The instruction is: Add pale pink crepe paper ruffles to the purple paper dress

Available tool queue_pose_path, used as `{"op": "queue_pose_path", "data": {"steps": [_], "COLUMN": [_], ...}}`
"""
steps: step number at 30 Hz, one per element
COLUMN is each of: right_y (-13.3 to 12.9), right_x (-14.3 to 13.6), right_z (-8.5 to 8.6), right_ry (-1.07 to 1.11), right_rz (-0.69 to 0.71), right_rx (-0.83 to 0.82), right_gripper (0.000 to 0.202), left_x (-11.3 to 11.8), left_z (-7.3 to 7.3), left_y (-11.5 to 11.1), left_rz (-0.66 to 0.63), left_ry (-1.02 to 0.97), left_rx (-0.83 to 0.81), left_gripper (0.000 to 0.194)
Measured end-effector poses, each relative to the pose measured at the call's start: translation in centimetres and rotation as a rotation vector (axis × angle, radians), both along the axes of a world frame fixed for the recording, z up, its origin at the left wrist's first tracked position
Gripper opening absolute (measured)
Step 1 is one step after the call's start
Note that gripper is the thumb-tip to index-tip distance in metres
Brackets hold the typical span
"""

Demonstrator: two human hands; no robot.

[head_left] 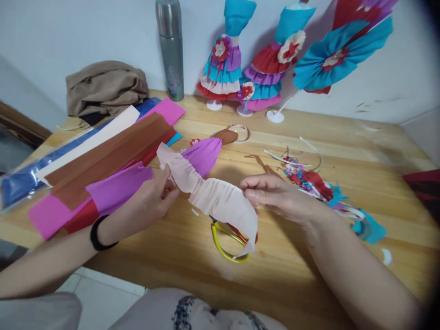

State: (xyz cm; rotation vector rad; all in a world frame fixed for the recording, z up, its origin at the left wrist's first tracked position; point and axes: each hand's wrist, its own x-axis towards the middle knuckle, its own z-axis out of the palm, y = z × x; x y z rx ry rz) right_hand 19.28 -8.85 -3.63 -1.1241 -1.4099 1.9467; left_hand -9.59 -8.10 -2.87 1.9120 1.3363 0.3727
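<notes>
A long pale strip of gathered paper (225,198) is stretched between my two hands above the table. My left hand (156,195) pinches its left end. The fingers of my right hand (271,195) are closed on its upper right edge, and the strip's end hangs down below them. Under the strip lie scissors with yellow handles (222,245), partly covered. Just behind it rest a purple gathered piece (206,155) and a brown piece (225,136) beside a ring-shaped roll (244,130).
Coloured paper sheets (110,160) and a brown cloth (106,87) lie at the left. A bottle (172,59) and paper dresses on stands (222,73) line the wall. Paper scraps (316,183) are scattered at the right of the wooden table (154,256).
</notes>
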Motion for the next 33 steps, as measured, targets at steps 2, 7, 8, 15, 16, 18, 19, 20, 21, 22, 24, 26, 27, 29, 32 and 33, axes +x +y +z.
{"op": "queue_pose_path", "data": {"steps": [2,7,8,15,16,18,19,20,21,22,24,26,27,29,32,33], "right_y": [0.0,-0.2,-0.3,-0.2,-0.1,0.1,0.1,0.1,0.1,0.1,0.0,0.0,0.0,0.0,-0.1,-0.1], "right_x": [0.0,-0.1,-0.2,-1.0,-1.1,-1.3,-1.4,-1.5,-1.5,-1.5,-1.6,-1.6,-1.7,-1.9,-2.1,-2.2], "right_z": [0.0,0.3,0.3,0.2,0.0,-0.4,-0.6,-0.8,-0.9,-1.0,-1.1,-1.0,-1.0,-1.0,-1.0,-1.0], "right_ry": [-0.017,-0.008,0.012,0.281,0.313,0.367,0.385,0.394,0.401,0.405,0.414,0.445,0.463,0.495,0.509,0.493], "right_rz": [0.017,-0.014,-0.052,-0.357,-0.362,-0.363,-0.36,-0.353,-0.351,-0.344,-0.309,-0.27,-0.253,-0.233,-0.236,-0.241], "right_rx": [0.007,0.033,0.028,-0.175,-0.208,-0.265,-0.28,-0.285,-0.278,-0.266,-0.252,-0.244,-0.242,-0.241,-0.229,-0.211], "right_gripper": [0.042,0.04,0.04,0.035,0.033,0.03,0.028,0.027,0.027,0.026,0.026,0.027,0.027,0.029,0.029,0.03], "left_x": [0.3,1.2,1.3,1.4,1.4,1.5,1.5,1.6,1.7,1.8,2.2,2.8,3.2,3.8,4.6,4.8], "left_z": [-0.1,-0.1,-0.2,-1.9,-2.2,-2.5,-2.5,-2.6,-2.6,-2.6,-2.5,-2.4,-2.4,-2.4,-2.4,-2.4], "left_y": [-0.1,-0.9,-1.1,-1.7,-1.8,-1.8,-1.8,-1.8,-1.8,-1.8,-1.6,-1.3,-1.1,-0.7,0.1,0.3], "left_rz": [0.068,0.212,0.233,0.412,0.415,0.414,0.411,0.407,0.398,0.39,0.389,0.437,0.475,0.545,0.578,0.586], "left_ry": [-0.194,-0.565,-0.621,-0.877,-0.879,-0.839,-0.817,-0.808,-0.821,-0.855,-0.948,-1.022,-1.049,-1.087,-1.123,-1.142], "left_rx": [-0.18,-0.409,-0.421,-0.404,-0.39,-0.352,-0.335,-0.328,-0.331,-0.34,-0.384,-0.43,-0.451,-0.496,-0.542,-0.541], "left_gripper": [0.014,0.038,0.044,0.04,0.033,0.021,0.019,0.018,0.021,0.027,0.037,0.038,0.037,0.031,0.024,0.023]}}
